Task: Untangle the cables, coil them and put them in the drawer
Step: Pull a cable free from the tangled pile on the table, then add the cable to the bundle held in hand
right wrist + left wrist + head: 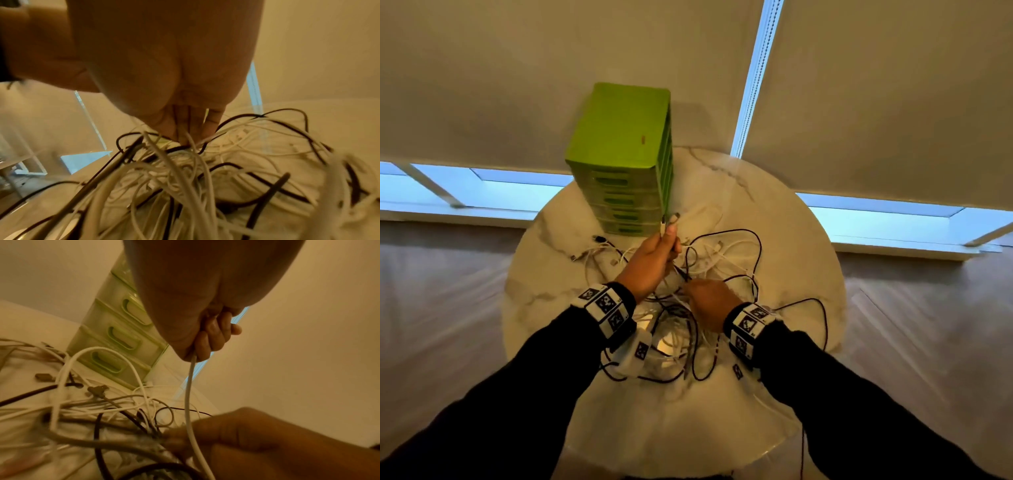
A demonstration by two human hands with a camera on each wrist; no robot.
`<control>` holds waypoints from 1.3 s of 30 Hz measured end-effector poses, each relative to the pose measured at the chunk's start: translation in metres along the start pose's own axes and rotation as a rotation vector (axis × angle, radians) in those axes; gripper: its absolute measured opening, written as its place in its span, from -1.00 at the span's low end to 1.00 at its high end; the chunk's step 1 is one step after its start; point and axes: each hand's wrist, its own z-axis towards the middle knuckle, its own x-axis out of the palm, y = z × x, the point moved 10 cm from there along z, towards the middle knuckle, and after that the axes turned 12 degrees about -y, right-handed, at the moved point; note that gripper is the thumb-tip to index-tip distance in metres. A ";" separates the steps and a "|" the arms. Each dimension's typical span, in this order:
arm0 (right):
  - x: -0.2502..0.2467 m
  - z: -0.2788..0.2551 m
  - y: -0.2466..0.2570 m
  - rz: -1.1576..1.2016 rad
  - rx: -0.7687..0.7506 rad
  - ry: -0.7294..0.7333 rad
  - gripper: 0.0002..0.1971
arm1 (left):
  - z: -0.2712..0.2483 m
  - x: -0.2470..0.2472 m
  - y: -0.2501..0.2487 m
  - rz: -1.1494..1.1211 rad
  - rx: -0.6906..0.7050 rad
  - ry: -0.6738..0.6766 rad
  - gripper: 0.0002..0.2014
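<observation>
Head view: a person in dark sleeves works over a round marble worktop point(784, 219) where a tangle of white and black cables point(709, 260) lies spread in front of a green drawer unit point(619, 137), its drawers all closed. The left hand point(654, 260), raised just in front of the drawer unit, has its fingers curled round a white cable point(662, 229), whose plug end sticks up above the thumb. The right hand point(709, 301) sits nearer the person, low over the middle of the tangle, fingertips down among the strands.

Left wrist view: the left hand point(205, 331) grips the white cable point(188, 394) in a closed fist; the cable drops from it to the right hand point(242, 431) below, beside the drawer unit point(115, 340). The tangle point(98, 412) lies at the foot of the drawer unit.

Right wrist view: the right hand point(176, 91) points down into the tangle point(185, 175), its fingers point(194, 125) held together with their tips buried in the cables; whether they pinch a strand cannot be told through the blur.
</observation>
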 end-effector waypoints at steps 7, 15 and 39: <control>-0.019 0.035 -0.054 0.305 0.225 -0.040 -0.67 | 0.010 -0.017 0.021 0.012 -0.018 -0.062 -0.58; 0.008 0.078 -0.097 0.058 0.312 0.064 -0.66 | 0.022 -0.016 0.043 0.005 -0.036 -0.058 -0.57; -0.197 0.053 -0.086 0.974 0.215 -0.491 -0.75 | 0.013 -0.009 0.021 -0.030 0.002 -0.043 -0.62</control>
